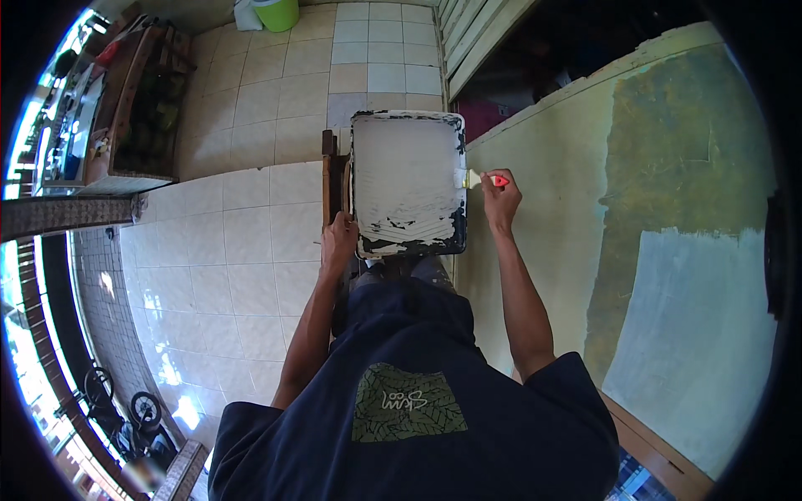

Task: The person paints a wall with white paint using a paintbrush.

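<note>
A black paint tray [460,242] coated with white paint is in front of me, at about waist height. My left hand [338,242] is closed on its near left edge, close beside a brown wooden frame [327,188]; the fingertips are partly hidden. On the other side, my right hand [501,200] grips a paintbrush [499,180] by its red handle. The brush points left, and its pale bristles meet the tray's right rim. White paint covers most of the tray floor, while ridged streaks and dark bare patches show at the near end.
Close on my right stands a wall [543,209] with a greenish-brown patch [693,142] and a whitish painted area [685,334]. Tiled floor [234,217] lies to the left. Far left is a wooden cabinet [138,100]; a green bucket [276,12] stands at the back.
</note>
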Tool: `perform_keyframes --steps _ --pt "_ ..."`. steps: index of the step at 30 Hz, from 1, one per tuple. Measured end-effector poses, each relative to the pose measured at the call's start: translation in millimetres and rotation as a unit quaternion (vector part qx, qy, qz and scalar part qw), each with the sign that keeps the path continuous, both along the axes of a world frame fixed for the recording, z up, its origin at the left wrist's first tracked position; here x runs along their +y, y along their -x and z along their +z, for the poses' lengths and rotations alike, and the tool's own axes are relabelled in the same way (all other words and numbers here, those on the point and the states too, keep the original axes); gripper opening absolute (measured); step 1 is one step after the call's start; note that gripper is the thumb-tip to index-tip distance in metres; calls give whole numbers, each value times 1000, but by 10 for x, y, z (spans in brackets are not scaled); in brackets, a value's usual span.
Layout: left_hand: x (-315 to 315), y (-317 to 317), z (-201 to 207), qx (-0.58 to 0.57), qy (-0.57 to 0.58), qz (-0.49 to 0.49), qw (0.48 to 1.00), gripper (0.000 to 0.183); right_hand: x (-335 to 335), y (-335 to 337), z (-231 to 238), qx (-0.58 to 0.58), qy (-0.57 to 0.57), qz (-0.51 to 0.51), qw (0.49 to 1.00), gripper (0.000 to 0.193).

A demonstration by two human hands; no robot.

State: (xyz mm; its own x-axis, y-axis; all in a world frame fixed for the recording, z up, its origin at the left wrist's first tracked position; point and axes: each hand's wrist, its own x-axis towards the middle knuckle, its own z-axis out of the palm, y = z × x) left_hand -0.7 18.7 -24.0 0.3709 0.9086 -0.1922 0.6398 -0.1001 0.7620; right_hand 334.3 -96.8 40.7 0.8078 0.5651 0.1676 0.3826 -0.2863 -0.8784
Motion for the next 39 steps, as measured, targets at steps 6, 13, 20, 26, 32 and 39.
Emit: perform_keyframes --steps 6,13,20,26,32,39 --pt "-16 10 -33 2 5 9 1000 20 -58 12 110 -26 2 18 999 11" --pt "-11 -2 -72 12 10 13 1000 21 -64 52 270 -35 25 33 999 12" --pt "3 -6 -51 19 24 3 1000 23 -81 -36 366 -14 -4 25 1000 10" --pt "39 9 -9 28 32 -8 999 23 159 -97 556 -29 -84 142 986 6" --pt "39 9 -7 6 29 -28 999 24 169 -378 301 -221 57 410 883 18" --pt "17 -6 35 -6 12 1 1000 18 100 -480 516 -72 169 408 894 16"
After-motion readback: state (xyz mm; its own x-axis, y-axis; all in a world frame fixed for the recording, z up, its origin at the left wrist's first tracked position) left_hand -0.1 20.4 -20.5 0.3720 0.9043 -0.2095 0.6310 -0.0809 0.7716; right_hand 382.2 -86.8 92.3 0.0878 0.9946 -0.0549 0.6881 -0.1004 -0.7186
